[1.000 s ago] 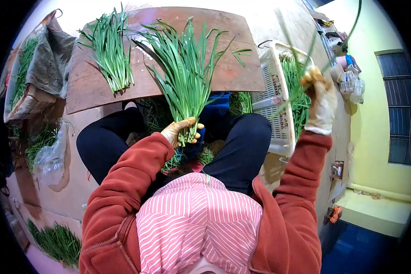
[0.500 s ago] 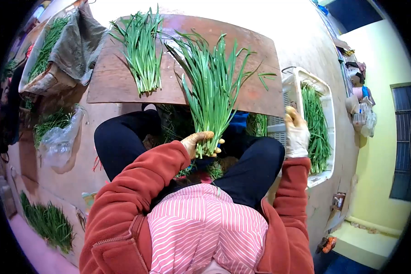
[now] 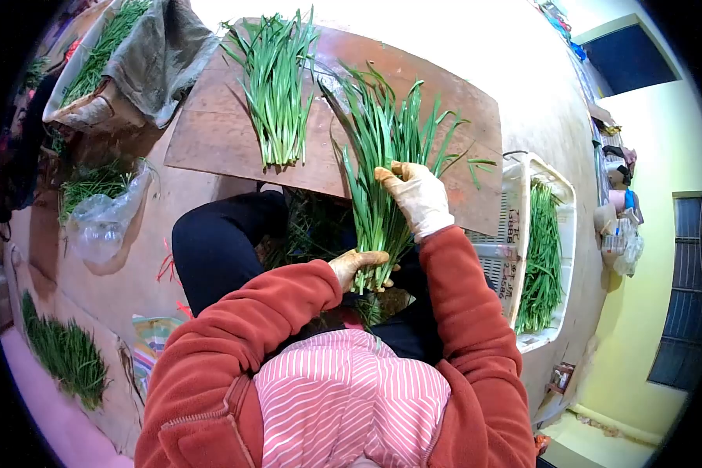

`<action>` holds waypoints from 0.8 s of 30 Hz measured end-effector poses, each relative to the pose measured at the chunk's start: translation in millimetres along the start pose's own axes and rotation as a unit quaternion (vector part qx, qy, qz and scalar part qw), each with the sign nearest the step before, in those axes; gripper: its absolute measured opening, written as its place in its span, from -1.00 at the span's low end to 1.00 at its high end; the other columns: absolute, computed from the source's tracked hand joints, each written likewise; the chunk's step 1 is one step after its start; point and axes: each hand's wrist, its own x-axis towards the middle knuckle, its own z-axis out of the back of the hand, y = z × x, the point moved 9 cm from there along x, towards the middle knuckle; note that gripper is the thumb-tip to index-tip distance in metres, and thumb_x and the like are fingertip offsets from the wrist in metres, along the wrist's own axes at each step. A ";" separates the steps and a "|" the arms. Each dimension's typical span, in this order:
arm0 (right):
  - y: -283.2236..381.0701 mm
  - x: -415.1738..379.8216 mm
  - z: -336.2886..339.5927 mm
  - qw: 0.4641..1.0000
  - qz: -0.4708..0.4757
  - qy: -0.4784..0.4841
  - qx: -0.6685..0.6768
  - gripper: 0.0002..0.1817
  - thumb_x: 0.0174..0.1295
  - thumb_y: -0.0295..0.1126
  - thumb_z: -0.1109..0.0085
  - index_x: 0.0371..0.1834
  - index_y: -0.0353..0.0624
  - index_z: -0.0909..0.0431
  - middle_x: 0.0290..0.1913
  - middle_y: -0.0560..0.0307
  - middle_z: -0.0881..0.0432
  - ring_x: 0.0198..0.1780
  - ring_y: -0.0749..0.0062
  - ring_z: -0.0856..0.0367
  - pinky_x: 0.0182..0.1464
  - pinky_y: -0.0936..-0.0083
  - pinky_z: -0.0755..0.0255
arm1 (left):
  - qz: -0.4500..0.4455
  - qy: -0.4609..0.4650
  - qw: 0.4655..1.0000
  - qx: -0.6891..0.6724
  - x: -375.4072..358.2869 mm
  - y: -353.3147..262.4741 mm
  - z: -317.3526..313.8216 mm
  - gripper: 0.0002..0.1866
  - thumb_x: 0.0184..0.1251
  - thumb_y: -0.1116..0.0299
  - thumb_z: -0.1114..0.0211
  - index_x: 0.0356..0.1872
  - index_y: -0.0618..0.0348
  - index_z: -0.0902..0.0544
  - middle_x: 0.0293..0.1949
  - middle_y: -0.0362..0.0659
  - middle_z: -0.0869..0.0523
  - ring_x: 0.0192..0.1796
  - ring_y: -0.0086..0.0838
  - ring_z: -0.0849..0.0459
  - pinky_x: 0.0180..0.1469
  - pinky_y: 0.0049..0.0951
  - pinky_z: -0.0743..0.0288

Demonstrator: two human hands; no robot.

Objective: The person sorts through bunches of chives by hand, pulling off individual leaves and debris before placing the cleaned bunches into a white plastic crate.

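Note:
My left hand [image 3: 357,269], in a stained pale glove, is wrapped round the lower stems of a bunch of garlic chives [image 3: 374,210]. The bunch rises from my lap, and its leaf tips spread over a wooden board [image 3: 210,132]. My right hand [image 3: 413,195], gloved as well, is closed at the middle of the same bunch, fingers curled against the leaves. Exactly which leaves it grips is partly hidden. A second bunch of garlic chives [image 3: 279,93] lies on the board to the left, stems toward me.
To my right stands a white plastic crate [image 3: 565,257] holding more chives [image 3: 540,265]. Cut leaf pieces [image 3: 480,168] lie on the board's right side. At left are a cloth-draped crate [image 3: 93,109], a clear plastic bag [image 3: 101,230] with greens, and a heap of chives [image 3: 62,351] on the floor.
My right hand has moved left from beside the white crate onto the bunch. My left hand keeps its hold on the stems. The whole view has shifted slightly.

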 end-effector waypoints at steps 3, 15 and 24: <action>12.7 -4.1 -6.9 0.999 0.034 -0.017 0.006 -0.65 0.12 -0.21 -0.29 -0.19 -0.30 -0.61 -0.39 0.07 -0.67 -0.36 0.55 -0.59 -0.25 0.63 -0.43 | 0.009 -0.006 1.000 -0.025 -1.1 0.7 -0.5 -0.53 0.22 0.23 -0.24 0.11 0.22 -0.45 -0.09 -0.05 -0.65 -0.19 -0.27 -0.69 -0.12 -0.29 -0.62; -49.0 -15.0 10.2 0.945 -0.138 -0.043 0.293 -0.74 0.08 -0.21 -0.32 -0.29 -0.16 -0.61 -0.45 0.32 -0.58 -0.50 0.76 -0.40 -0.46 0.75 -0.29 | 0.009 -0.002 0.999 -0.036 0.2 1.1 -1.2 -0.38 0.24 -0.17 -0.11 0.13 0.12 -0.44 -0.10 -0.02 -0.65 -0.23 -0.27 -0.70 -0.18 -0.29 -0.62; -19.6 -7.9 44.4 0.981 0.013 -0.191 0.037 -0.74 0.14 -0.42 -0.21 -0.10 -0.23 -0.55 -0.26 0.13 -0.57 -0.27 0.44 -0.53 -0.18 0.57 -0.42 | -0.002 -0.018 1.000 -0.010 3.0 1.7 3.4 -0.42 0.27 -0.14 -0.09 0.09 0.13 -0.46 -0.13 -0.02 -0.66 -0.28 -0.29 -0.70 -0.22 -0.34 -0.62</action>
